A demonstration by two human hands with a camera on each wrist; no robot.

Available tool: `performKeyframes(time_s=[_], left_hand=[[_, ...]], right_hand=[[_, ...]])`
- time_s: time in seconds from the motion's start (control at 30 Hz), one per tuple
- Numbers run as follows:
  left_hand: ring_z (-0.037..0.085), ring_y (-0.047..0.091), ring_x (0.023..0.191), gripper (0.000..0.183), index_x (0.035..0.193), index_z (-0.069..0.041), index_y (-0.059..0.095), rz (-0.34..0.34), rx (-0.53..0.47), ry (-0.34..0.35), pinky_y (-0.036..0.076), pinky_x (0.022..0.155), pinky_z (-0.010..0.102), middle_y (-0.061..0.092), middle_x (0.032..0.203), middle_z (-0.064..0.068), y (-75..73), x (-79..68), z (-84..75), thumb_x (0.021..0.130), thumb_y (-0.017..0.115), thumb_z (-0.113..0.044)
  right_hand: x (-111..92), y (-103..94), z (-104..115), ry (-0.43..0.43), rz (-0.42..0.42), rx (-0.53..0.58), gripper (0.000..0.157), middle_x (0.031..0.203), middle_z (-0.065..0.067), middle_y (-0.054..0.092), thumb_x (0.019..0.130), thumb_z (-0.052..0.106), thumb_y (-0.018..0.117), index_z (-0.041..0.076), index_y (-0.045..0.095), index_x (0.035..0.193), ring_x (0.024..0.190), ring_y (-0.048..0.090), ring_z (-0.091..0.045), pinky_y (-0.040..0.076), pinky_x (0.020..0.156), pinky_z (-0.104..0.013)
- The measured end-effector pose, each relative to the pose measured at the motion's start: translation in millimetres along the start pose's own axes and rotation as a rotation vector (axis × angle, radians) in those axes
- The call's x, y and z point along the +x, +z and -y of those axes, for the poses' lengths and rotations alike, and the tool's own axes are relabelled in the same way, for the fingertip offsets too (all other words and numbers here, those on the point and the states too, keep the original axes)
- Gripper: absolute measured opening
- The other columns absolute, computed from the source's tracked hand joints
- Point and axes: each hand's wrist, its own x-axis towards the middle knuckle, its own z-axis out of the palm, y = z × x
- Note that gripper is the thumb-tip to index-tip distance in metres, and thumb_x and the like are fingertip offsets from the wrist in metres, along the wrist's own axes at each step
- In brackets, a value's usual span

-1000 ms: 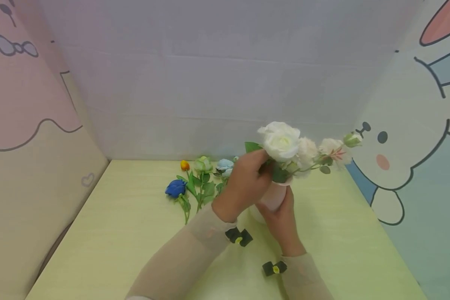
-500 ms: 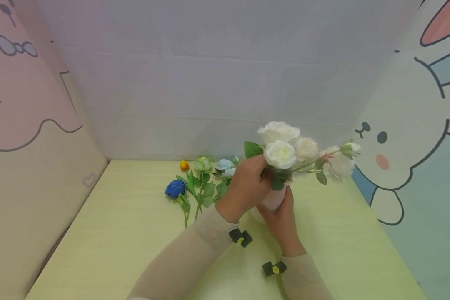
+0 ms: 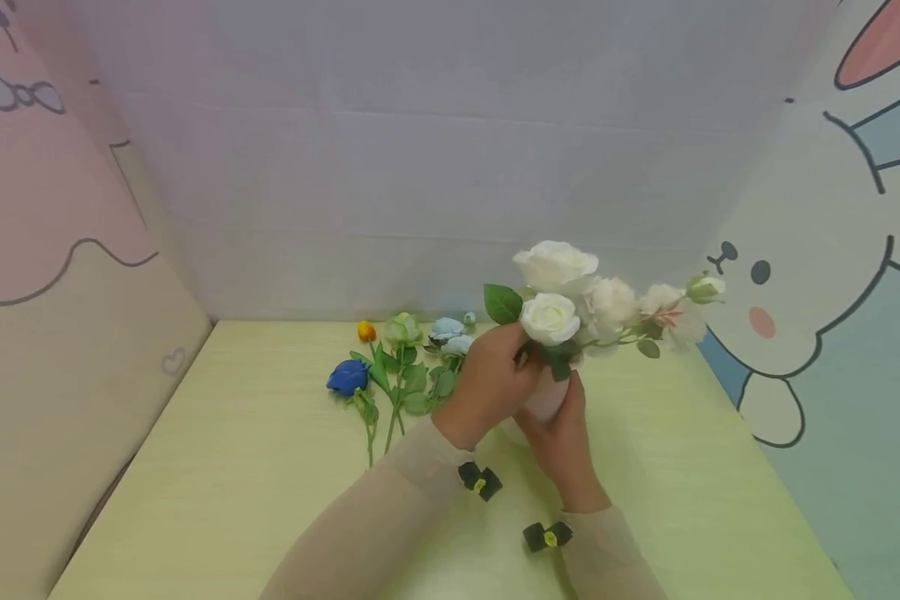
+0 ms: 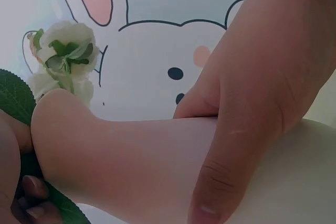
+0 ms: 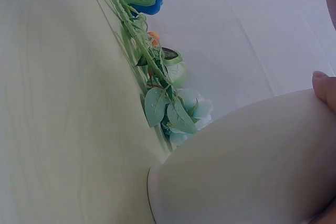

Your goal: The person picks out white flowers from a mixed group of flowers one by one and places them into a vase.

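Observation:
A pale vase stands on the table, gripped around its body by my right hand. In the left wrist view that hand's thumb lies across the vase. My left hand pinches the stem of a white rose at the vase's mouth; the fingertips are mostly hidden in the head view. Behind it rises a larger white rose. A spray of pale blossoms leans out to the right. In the right wrist view the vase's base meets the tabletop.
Left of the vase, several stems lie on the yellow-green table: a blue rose, an orange tulip, a green flower and light blue flowers. A bunny-printed wall borders the right side.
The front white rose has come down and slightly left with my left hand, uncovering the larger rose behind. My right hand has kept its place on the vase.

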Motion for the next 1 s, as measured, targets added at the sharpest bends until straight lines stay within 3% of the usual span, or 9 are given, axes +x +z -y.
performKeyframes(time_s=[0.13, 0.37, 0.57, 0.7, 0.9, 1.0], left_hand=[[0.016, 0.057, 0.073, 0.005, 0.094, -0.008, 0.068, 0.036, -0.028, -0.040, 0.049, 0.066, 0.030, 0.066, 0.081, 0.002, -2.6, 1.2, 0.2, 0.095, 0.064, -0.011], [0.014, 0.056, 0.081, 0.023, 0.112, -0.009, 0.076, 0.162, 0.031, -0.124, 0.049, 0.069, 0.025, 0.062, 0.099, 0.002, -6.0, 1.6, -5.9, 0.097, 0.066, -0.023], [0.013, 0.055, 0.082, 0.026, 0.112, -0.010, 0.074, 0.233, 0.034, -0.221, 0.049, 0.069, 0.026, 0.061, 0.104, 0.002, -8.8, 2.2, -12.9, 0.098, 0.060, -0.027], [0.012, 0.058, 0.086, 0.026, 0.109, -0.009, 0.074, 0.217, 0.001, -0.242, 0.051, 0.073, 0.027, 0.061, 0.108, 0.001, -13.2, 0.6, -15.5, 0.098, 0.059, -0.027], [0.012, 0.057, 0.089, 0.025, 0.113, -0.011, 0.076, 0.142, -0.051, -0.219, 0.050, 0.073, 0.029, 0.062, 0.110, -0.001, -21.9, -5.1, -18.9, 0.098, 0.062, -0.025], [0.012, 0.052, 0.081, 0.023, 0.111, -0.011, 0.076, 0.128, -0.057, -0.212, 0.047, 0.067, 0.029, 0.062, 0.108, -0.001, -26.7, -10.1, -19.8, 0.099, 0.061, -0.023]], right_hand=[[0.8, 0.7, 0.9, -0.017, -0.001, 0.005, 0.085, 0.139, -0.026, 0.043, 0.083, -0.007, 0.080, -0.005, 0.029, 0.151, 0.123, 0.049, -0.035, 0.039, 0.102, -0.052], [-2.4, -0.2, 0.2, -0.020, 0.009, -0.009, 0.083, 0.141, -0.029, 0.039, 0.085, -0.007, 0.079, -0.007, 0.026, 0.150, 0.125, 0.046, -0.034, 0.038, 0.103, -0.045], [-3.8, 0.2, -0.2, 0.001, 0.006, 0.010, 0.083, 0.141, -0.030, 0.039, 0.085, -0.007, 0.078, -0.007, 0.027, 0.150, 0.125, 0.046, -0.036, 0.037, 0.103, -0.046], [-3.4, -0.4, -0.3, 0.012, 0.012, 0.002, 0.086, 0.145, -0.028, 0.037, 0.085, -0.006, 0.077, -0.006, 0.026, 0.153, 0.127, 0.045, -0.036, 0.037, 0.104, -0.051], [-4.4, -0.9, 0.5, 0.044, -0.004, 0.001, 0.088, 0.145, -0.026, 0.039, 0.085, 0.000, 0.079, -0.004, 0.027, 0.155, 0.123, 0.048, -0.034, 0.039, 0.099, -0.043], [-5.8, 0.2, -17.5, 0.046, -0.015, -0.010, 0.090, 0.144, -0.021, 0.041, 0.085, 0.005, 0.082, 0.003, 0.028, 0.157, 0.119, 0.050, -0.030, 0.040, 0.095, -0.043]])
